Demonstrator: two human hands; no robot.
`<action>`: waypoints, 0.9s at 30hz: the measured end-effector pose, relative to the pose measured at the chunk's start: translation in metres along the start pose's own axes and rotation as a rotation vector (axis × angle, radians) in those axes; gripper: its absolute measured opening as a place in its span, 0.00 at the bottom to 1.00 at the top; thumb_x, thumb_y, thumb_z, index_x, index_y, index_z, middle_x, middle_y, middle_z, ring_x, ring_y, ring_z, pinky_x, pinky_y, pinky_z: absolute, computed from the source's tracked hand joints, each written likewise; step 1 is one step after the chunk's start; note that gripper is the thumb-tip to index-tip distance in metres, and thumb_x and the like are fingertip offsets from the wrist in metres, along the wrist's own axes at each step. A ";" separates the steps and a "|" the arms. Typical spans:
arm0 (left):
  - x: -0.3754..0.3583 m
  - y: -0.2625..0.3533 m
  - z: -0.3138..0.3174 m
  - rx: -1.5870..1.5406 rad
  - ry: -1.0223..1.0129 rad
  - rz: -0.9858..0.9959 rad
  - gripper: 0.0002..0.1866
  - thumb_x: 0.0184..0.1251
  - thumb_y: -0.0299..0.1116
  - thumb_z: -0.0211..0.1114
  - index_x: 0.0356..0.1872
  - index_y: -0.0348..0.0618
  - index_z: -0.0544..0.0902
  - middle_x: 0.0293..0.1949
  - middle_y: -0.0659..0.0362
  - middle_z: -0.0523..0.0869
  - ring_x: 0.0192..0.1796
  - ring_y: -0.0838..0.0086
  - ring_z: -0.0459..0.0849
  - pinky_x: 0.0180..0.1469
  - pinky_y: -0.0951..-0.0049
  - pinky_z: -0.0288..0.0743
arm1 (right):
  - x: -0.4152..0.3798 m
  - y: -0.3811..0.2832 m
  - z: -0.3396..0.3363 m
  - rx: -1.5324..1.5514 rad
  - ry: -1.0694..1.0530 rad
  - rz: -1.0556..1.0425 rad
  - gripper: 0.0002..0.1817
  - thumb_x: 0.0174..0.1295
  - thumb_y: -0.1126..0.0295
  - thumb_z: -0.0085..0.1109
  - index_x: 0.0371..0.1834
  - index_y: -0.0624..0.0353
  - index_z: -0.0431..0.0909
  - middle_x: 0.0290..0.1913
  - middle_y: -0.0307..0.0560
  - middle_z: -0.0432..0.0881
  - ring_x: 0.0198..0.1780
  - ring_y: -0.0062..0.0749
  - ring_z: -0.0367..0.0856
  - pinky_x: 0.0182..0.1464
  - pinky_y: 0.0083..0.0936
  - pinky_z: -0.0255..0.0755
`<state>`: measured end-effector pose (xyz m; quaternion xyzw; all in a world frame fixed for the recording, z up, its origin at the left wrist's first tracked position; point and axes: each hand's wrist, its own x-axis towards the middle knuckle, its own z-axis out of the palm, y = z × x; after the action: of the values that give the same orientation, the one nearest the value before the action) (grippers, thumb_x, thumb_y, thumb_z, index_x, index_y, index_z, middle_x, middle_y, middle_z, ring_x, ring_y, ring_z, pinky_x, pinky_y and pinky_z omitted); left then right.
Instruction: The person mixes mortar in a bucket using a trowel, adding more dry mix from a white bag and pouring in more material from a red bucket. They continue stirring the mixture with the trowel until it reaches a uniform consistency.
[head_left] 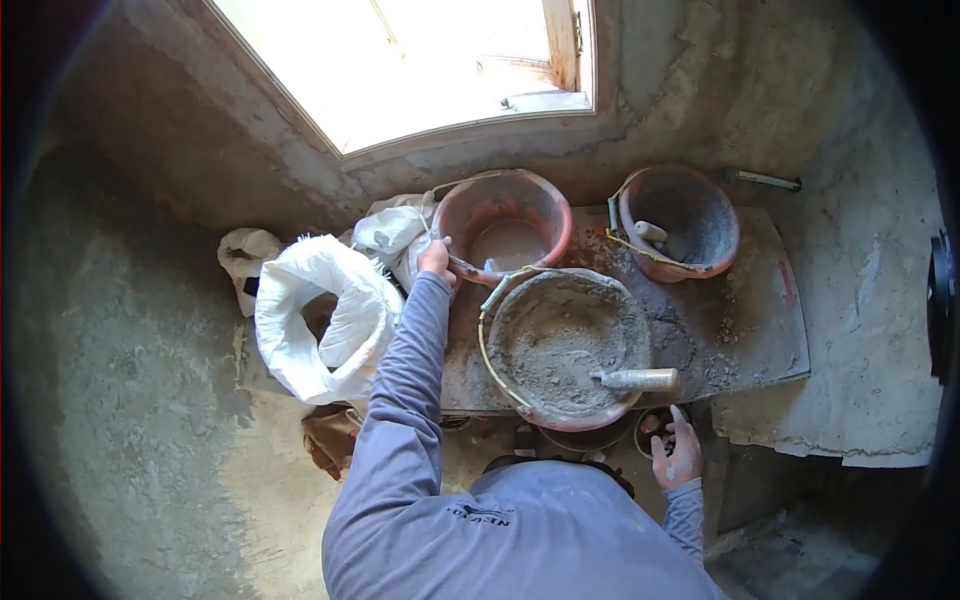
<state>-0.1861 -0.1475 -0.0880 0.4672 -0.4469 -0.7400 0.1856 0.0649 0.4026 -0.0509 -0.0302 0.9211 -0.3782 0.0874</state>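
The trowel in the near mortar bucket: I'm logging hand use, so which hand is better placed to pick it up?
Probably the right hand: it hovers open just below the grey trowel handle at the round mortar-filled bucket rim. The left hand is occupied at the orange bucket, farther away.

1. Surface (750,330): a flat grey board lying on the rough floor (130,400) under the window, dusted with mortar crumbs.
2. Near bucket (567,345) sits on the board's front edge, filled with grey mix, with a tool handle (640,379) lying in it.
3. Back-left bucket (503,225): orange, with pale contents.
4. Back-right bucket (682,222): grey-caked inside.
5. White sack (320,320) stands open on the floor just left of the board; a smaller white bag (248,252) lies behind it.
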 end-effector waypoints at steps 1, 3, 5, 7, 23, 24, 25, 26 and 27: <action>0.011 0.004 -0.003 0.003 -0.003 0.001 0.12 0.68 0.31 0.68 0.48 0.34 0.82 0.39 0.52 0.83 0.35 0.61 0.83 0.42 0.54 0.80 | 0.000 -0.004 0.006 0.002 0.003 0.002 0.37 0.61 0.70 0.66 0.76 0.61 0.67 0.54 0.63 0.81 0.57 0.57 0.80 0.59 0.47 0.74; 0.028 0.017 -0.016 0.128 -0.065 0.140 0.14 0.67 0.34 0.70 0.47 0.35 0.81 0.36 0.54 0.83 0.31 0.60 0.84 0.33 0.53 0.81 | 0.000 -0.010 0.017 -0.053 0.023 -0.196 0.37 0.60 0.68 0.67 0.75 0.62 0.68 0.57 0.66 0.81 0.60 0.62 0.79 0.62 0.49 0.73; 0.024 0.041 -0.032 0.131 -0.102 0.094 0.12 0.64 0.30 0.70 0.43 0.34 0.80 0.32 0.54 0.80 0.27 0.59 0.83 0.28 0.50 0.81 | 0.003 -0.015 0.020 -0.037 -0.023 -0.164 0.37 0.60 0.67 0.67 0.74 0.63 0.69 0.59 0.66 0.81 0.61 0.63 0.78 0.64 0.50 0.73; 0.010 0.060 -0.038 0.135 -0.089 0.115 0.11 0.61 0.30 0.69 0.41 0.36 0.80 0.31 0.53 0.80 0.27 0.59 0.83 0.29 0.49 0.83 | 0.010 -0.010 0.027 -0.011 -0.074 -0.147 0.37 0.60 0.66 0.68 0.74 0.64 0.69 0.60 0.67 0.80 0.62 0.64 0.78 0.65 0.50 0.72; -0.181 0.224 -0.064 0.391 -0.172 0.741 0.05 0.57 0.22 0.68 0.24 0.41 0.82 0.24 0.64 0.79 0.25 0.77 0.76 0.30 0.71 0.70 | 0.048 0.075 -0.015 -0.246 -0.144 -0.250 0.28 0.62 0.61 0.67 0.66 0.58 0.77 0.47 0.60 0.81 0.51 0.63 0.79 0.54 0.52 0.74; -0.183 0.227 -0.064 0.435 -0.190 0.775 0.04 0.57 0.22 0.68 0.25 0.41 0.83 0.24 0.64 0.80 0.25 0.78 0.76 0.30 0.72 0.70 | 0.051 0.079 -0.016 -0.227 -0.114 -0.288 0.28 0.63 0.61 0.66 0.66 0.58 0.76 0.47 0.61 0.81 0.51 0.63 0.79 0.55 0.51 0.74; -0.185 0.230 -0.065 0.482 -0.211 0.805 0.03 0.57 0.22 0.69 0.26 0.40 0.83 0.24 0.65 0.80 0.25 0.79 0.75 0.30 0.72 0.69 | 0.052 0.080 -0.017 -0.208 -0.085 -0.323 0.28 0.64 0.60 0.66 0.66 0.58 0.76 0.48 0.61 0.81 0.52 0.63 0.79 0.55 0.51 0.74; -0.186 0.232 -0.065 0.491 -0.226 0.805 0.03 0.57 0.22 0.69 0.26 0.40 0.84 0.24 0.66 0.80 0.24 0.80 0.74 0.30 0.74 0.68 | 0.052 0.081 -0.020 -0.204 -0.105 -0.301 0.28 0.65 0.60 0.66 0.67 0.59 0.76 0.49 0.62 0.81 0.52 0.62 0.80 0.56 0.50 0.74; -0.195 0.230 -0.060 0.451 -0.233 0.801 0.03 0.58 0.22 0.68 0.27 0.40 0.84 0.24 0.66 0.80 0.23 0.80 0.73 0.29 0.75 0.68 | 0.052 0.079 -0.023 -0.204 -0.107 -0.282 0.28 0.65 0.60 0.66 0.67 0.59 0.76 0.49 0.62 0.81 0.52 0.62 0.80 0.56 0.50 0.74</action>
<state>-0.0713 -0.1638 0.1970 0.2007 -0.7592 -0.5423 0.2988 0.0103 0.4686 -0.0979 -0.1880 0.9352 -0.2894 0.0789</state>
